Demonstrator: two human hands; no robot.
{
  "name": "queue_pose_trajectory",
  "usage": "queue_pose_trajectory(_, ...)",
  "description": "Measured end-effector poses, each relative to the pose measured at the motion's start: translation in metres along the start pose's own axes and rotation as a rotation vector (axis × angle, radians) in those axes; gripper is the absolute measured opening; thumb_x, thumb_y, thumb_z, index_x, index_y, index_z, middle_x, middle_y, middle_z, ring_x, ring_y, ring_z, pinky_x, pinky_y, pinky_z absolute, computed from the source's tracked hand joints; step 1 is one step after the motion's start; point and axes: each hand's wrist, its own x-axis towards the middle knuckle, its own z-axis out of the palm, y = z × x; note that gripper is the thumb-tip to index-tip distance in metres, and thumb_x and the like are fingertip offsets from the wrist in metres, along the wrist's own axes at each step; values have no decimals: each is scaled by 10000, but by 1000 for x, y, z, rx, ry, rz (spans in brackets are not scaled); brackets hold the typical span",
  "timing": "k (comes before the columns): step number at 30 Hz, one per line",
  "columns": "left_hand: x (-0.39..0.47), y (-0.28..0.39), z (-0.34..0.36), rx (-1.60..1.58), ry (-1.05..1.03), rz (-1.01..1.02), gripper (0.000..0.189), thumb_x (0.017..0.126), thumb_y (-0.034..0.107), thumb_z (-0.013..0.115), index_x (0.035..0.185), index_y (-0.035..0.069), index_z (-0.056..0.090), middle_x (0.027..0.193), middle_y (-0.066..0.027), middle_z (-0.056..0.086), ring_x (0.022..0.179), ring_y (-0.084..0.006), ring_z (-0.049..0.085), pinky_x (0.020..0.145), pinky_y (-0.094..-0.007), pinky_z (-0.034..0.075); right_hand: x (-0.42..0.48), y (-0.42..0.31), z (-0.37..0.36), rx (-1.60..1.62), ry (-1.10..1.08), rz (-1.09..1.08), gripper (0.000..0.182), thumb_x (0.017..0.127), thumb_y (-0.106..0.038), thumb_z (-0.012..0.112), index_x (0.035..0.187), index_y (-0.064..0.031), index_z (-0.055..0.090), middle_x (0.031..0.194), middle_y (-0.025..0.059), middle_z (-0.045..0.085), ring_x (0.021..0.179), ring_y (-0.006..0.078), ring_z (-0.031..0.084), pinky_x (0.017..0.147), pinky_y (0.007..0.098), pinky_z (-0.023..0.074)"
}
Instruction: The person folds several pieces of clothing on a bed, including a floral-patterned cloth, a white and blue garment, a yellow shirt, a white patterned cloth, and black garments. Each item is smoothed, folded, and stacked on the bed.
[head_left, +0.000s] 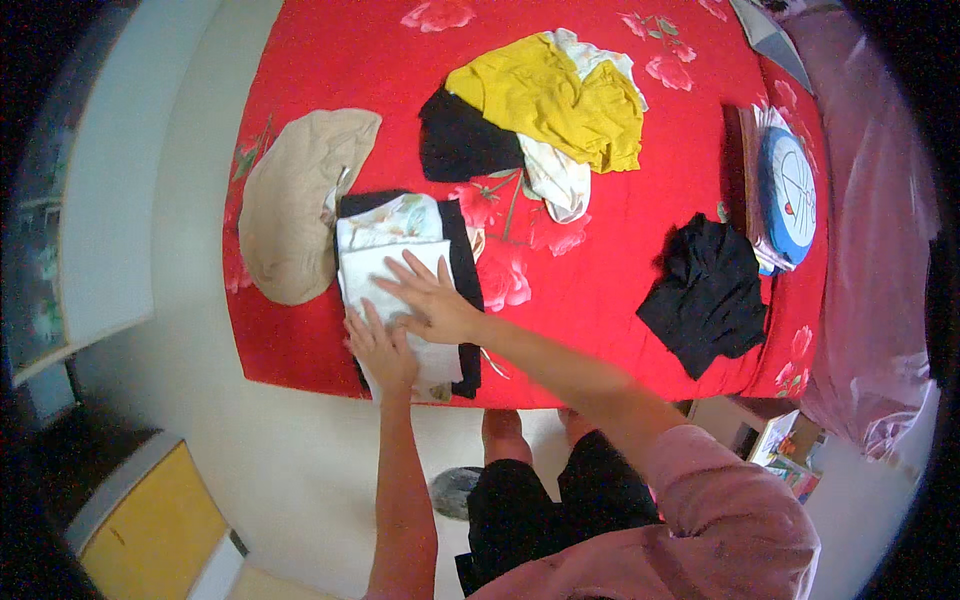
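Both of my hands rest on a folded white cloth (360, 266) near the bed's front edge. My left hand (381, 356) lies on its lower left part, fingers spread. My right hand (435, 304) presses flat on its middle, fingers apart, its thumb close to the left hand. Beneath the white cloth is a light patterned fabric (397, 221), which shows at the top. Black folded fabric (469, 300) underlies the stack and sticks out along its right side. A beige garment or cloth (300, 210) sits just left of the stack, touching or nearly touching it.
On the red floral bedspread (585, 300) lie a yellow garment (555, 105), black cloth (465, 139) and white patterned cloth (559, 180) in a heap. A crumpled black garment (705, 296) is at right, near a blue-and-white cartoon-face cushion (791, 199). A pink curtain (862, 225) hangs beyond.
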Motion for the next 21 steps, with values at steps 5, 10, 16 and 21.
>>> queue_pose_trajectory(5,-22,32,-61,93,179,0,677,828,474,415,1326,51,239,1383,-219,143,1251,-471,73,965,-599,50,-5,102,-95,-88,561,181,288,684,-46,540,972,-26,538,960,170,530,947,330,472,831,418,364)
queue_pose_trajectory(10,-83,92,-69,-257,-64,241,573,812,311,545,1273,51,327,1345,-217,233,1246,-445,135,979,-547,123,25,241,-161,-621,277,781,335,731,-282,549,1064,-255,571,1303,169,275,1192,407,221,926,549,241)
queue_pose_trajectory(16,-93,180,-65,-605,-452,473,416,821,213,550,1207,100,446,1272,-149,381,1199,-333,321,939,-476,288,26,292,-197,-316,209,886,399,730,-370,564,1021,-98,590,1026,161,549,1000,329,493,807,462,399)
queue_pose_trajectory(21,-51,198,4,-1417,-919,-624,446,843,297,530,1215,78,418,1212,-74,455,1093,-218,465,877,-416,398,-34,187,-194,-13,549,603,209,799,-198,555,768,3,510,604,151,543,527,251,542,498,347,429)
